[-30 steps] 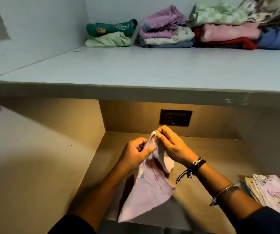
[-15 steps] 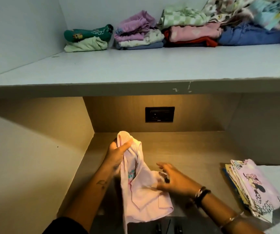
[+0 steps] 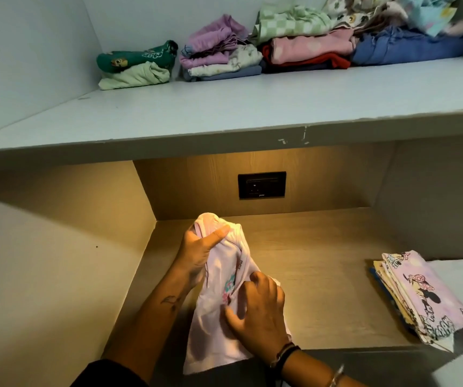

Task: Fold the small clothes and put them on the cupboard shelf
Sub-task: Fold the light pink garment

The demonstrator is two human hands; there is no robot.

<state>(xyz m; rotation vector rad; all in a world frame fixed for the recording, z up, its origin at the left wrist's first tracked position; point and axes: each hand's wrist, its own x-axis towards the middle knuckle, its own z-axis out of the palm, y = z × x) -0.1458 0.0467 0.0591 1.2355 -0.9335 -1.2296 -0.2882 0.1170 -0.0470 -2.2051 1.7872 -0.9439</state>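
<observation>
A small pale pink garment (image 3: 219, 325) with a printed figure hangs over the lit wooden counter (image 3: 322, 275). My left hand (image 3: 201, 251) grips its top edge and holds it up. My right hand (image 3: 258, 311) lies across the garment's middle with the fingers pressing into the cloth. Above is the grey cupboard shelf (image 3: 224, 113), with folded clothes along its back: a green pile (image 3: 135, 67), a lilac pile (image 3: 222, 54) and a pink and red pile (image 3: 311, 51).
A stack of printed small clothes (image 3: 420, 294) lies at the counter's right edge. A black wall socket (image 3: 261, 185) sits in the back panel. More loose clothes (image 3: 409, 26) are heaped at the shelf's far right. The shelf's front edge overhangs the counter.
My right hand let go of the garment's top, dropped and now presses on its middle. My left hand kept the top edge. The view shifted to the right.
</observation>
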